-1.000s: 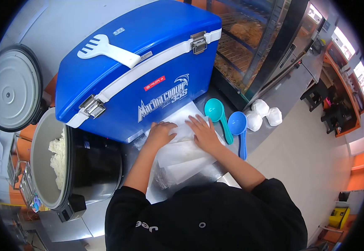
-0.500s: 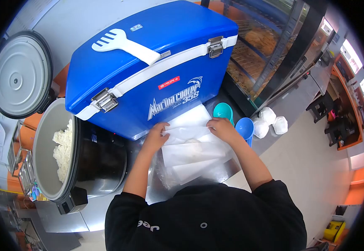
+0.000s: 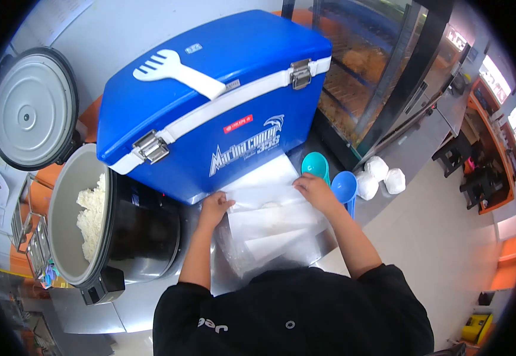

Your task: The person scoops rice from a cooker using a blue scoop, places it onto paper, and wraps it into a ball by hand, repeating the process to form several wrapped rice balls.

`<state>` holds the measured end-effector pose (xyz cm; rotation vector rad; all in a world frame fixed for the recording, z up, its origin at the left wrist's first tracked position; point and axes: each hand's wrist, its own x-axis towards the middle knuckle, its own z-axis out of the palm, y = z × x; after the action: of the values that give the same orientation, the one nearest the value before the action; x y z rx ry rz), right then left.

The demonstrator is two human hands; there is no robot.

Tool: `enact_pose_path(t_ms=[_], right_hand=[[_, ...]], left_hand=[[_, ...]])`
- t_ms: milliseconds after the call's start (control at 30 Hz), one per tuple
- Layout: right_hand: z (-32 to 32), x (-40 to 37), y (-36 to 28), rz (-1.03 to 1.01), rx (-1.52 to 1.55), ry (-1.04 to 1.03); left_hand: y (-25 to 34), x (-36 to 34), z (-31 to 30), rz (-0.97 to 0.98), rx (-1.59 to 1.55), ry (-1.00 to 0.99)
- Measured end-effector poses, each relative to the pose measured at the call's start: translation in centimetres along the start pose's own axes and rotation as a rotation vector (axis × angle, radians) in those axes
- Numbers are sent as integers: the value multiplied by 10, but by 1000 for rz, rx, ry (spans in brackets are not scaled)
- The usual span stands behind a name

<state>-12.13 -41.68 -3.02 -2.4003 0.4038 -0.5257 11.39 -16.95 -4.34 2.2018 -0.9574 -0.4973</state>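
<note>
In front of the cooler lie several white, partly see-through sheets of wrapping paper (image 3: 275,219), overlapping, with folds across them. My left hand (image 3: 215,207) pinches the left edge of the upper sheet, its thumb towards the paper. At the right edge of that sheet, the fingers of my right hand (image 3: 315,190) are closed on a corner. A faint pale patch shows at the middle fold; what it is I cannot make out. Just beyond my right hand lie a green scoop (image 3: 315,167) and a blue scoop (image 3: 345,186).
A blue cooler box (image 3: 222,107) stands behind the paper, with a white slotted spatula (image 3: 181,72) on its lid. To the left is an open rice cooker (image 3: 145,231) holding white rice (image 3: 92,219). Several white wrapped bundles (image 3: 376,168) sit at right, beside a glass display case (image 3: 364,71).
My left hand has moved a little nearer to my body and slightly left along the paper. My right hand has shifted slightly the same way. The view has also moved a little.
</note>
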Motion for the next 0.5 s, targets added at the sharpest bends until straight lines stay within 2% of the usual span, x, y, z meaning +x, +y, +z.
enact_pose_path(t_ms=[33, 100, 133, 200, 300, 400, 500], right_hand=[[-1, 0, -1, -9, -5, 12], [-1, -4, -6, 47, 15, 21], [0, -5, -7, 50, 20, 29], [2, -8, -7, 27, -1, 68], [4, -10, -6, 17, 1, 91], [5, -12, -5, 18, -3, 103], [5, -13, -5, 12, 27, 132]], left_hand=[[-3, 0, 2, 13, 2, 9], [-14, -2, 7, -102, -259, -41], [-15, -7, 9, -98, -251, -44], [0, -23, 11, -233, -853, -168], [3, -27, 4, -301, -701, -288], [-2, -24, 6, -350, -754, -335], [-15, -18, 11, -398, -701, -296]])
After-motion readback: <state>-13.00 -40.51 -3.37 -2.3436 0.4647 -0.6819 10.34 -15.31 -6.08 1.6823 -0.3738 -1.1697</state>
